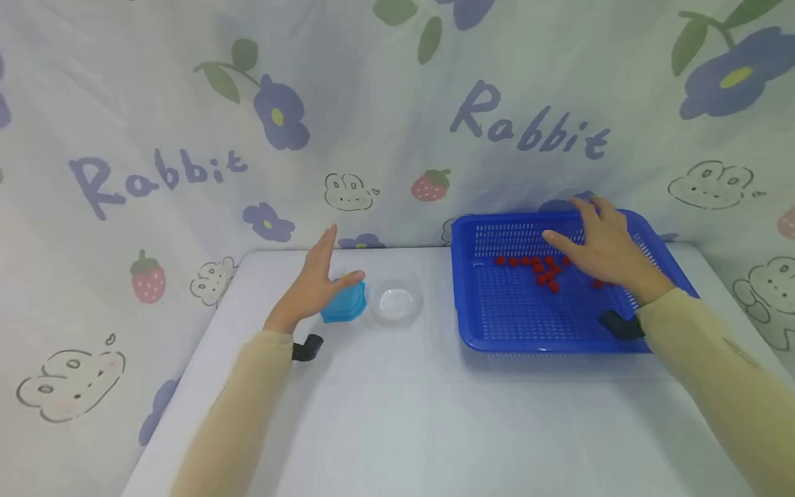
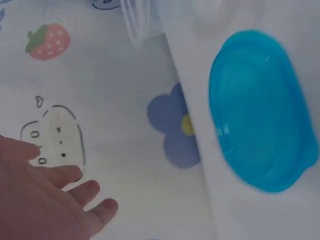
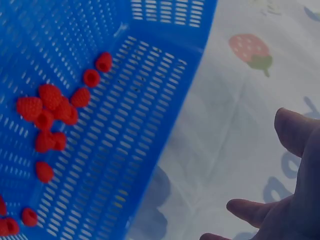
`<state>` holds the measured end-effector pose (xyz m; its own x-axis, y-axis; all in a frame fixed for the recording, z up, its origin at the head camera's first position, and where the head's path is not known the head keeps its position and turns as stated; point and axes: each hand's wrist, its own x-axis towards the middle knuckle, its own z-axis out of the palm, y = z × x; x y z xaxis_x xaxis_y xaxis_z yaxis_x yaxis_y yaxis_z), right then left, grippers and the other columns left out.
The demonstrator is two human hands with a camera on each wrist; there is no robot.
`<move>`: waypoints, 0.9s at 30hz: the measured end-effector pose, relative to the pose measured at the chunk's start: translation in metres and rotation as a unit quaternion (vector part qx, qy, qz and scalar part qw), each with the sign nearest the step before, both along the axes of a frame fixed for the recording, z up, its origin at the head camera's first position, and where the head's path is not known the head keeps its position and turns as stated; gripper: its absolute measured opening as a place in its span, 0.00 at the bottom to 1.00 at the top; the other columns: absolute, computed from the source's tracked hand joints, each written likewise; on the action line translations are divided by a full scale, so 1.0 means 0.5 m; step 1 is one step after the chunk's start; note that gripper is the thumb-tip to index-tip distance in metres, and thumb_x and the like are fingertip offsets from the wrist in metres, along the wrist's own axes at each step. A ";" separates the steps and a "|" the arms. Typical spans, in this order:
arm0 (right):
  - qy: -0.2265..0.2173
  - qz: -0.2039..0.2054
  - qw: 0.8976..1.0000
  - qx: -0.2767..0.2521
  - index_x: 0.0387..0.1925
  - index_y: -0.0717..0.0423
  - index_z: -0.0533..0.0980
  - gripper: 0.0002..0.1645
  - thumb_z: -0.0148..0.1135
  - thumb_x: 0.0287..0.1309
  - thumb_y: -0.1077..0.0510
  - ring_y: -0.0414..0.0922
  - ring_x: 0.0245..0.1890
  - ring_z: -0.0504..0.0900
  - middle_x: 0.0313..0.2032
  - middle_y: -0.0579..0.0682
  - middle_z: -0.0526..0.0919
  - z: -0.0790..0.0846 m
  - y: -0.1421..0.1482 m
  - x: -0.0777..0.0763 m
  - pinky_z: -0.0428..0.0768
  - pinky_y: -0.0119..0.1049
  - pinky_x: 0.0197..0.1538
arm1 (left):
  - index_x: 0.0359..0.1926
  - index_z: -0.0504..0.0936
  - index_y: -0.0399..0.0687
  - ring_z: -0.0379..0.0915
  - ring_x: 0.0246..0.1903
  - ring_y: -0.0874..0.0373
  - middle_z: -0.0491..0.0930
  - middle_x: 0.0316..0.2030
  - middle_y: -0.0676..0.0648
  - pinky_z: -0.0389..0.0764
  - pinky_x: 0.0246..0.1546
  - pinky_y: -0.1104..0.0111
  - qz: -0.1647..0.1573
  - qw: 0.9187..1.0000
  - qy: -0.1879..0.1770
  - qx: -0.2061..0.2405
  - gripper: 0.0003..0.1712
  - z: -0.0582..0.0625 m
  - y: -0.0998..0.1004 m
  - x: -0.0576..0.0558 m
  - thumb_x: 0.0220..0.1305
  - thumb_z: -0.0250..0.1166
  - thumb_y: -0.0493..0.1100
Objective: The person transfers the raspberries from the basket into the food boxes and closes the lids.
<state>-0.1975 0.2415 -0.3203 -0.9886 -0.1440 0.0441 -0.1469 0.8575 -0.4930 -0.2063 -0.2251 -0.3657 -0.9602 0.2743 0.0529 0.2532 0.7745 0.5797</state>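
Observation:
My left hand (image 1: 310,286) is held with straight, spread fingers beside and over the edge of a light blue plastic lid (image 1: 346,308), and nothing is in it. In the left wrist view the lid (image 2: 262,112) lies on the table, apart from the fingers. Right of the lid is a small clear plastic container (image 1: 396,304). Over the back right of a blue plastic basket (image 1: 515,321) is my right hand (image 1: 605,252), its fingers spread and holding nothing. Several red raspberries (image 3: 50,97) lie on the basket's slotted floor, some clustered; my right hand hides part of them in the head view.
The basket's raised rim (image 1: 459,297) stands on the right of the white table (image 1: 397,414). A printed cloth (image 1: 373,103) with rabbits, flowers and strawberries hangs behind the table's back edge. Black wrist mounts (image 1: 307,348) stick out from both sleeves.

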 end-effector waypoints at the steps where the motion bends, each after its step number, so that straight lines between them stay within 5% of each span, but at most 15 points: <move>1: -0.006 0.003 1.000 -0.001 0.71 0.60 0.42 0.53 0.46 0.59 0.31 0.75 0.64 0.37 0.68 0.71 0.38 -0.002 -0.004 -0.005 0.46 0.76 0.53 | 0.71 0.28 0.65 0.27 0.71 0.50 0.30 0.72 0.54 0.41 0.64 0.41 -0.002 1.000 -0.005 0.015 0.58 -0.008 0.001 0.002 0.54 0.58 0.70; 13: -0.056 0.047 0.997 0.000 0.69 0.62 0.50 0.48 0.50 0.60 0.36 0.72 0.63 0.46 0.64 0.73 0.51 -0.041 -0.046 -0.059 0.50 0.72 0.57 | 0.69 0.31 0.78 0.41 0.70 0.51 0.40 0.72 0.58 0.51 0.62 0.41 -0.008 0.987 -0.074 0.142 0.62 -0.083 0.023 0.031 0.48 0.70 0.58; 21: -0.092 0.054 0.994 -0.012 0.66 0.64 0.55 0.43 0.53 0.61 0.40 0.68 0.63 0.53 0.63 0.71 0.57 -0.065 -0.069 -0.086 0.55 0.63 0.62 | 0.71 0.33 0.71 0.45 0.69 0.50 0.44 0.72 0.53 0.54 0.65 0.50 -0.029 0.976 -0.087 0.195 0.66 -0.123 0.040 0.037 0.44 0.75 0.51; 27: -0.113 0.067 0.991 -0.019 0.65 0.67 0.57 0.41 0.53 0.62 0.44 0.65 0.60 0.62 0.60 0.70 0.64 -0.088 -0.081 -0.104 0.62 0.60 0.59 | 0.71 0.32 0.64 0.44 0.69 0.50 0.44 0.72 0.47 0.51 0.66 0.52 -0.044 0.974 -0.091 0.204 0.70 -0.116 0.055 0.047 0.42 0.77 0.46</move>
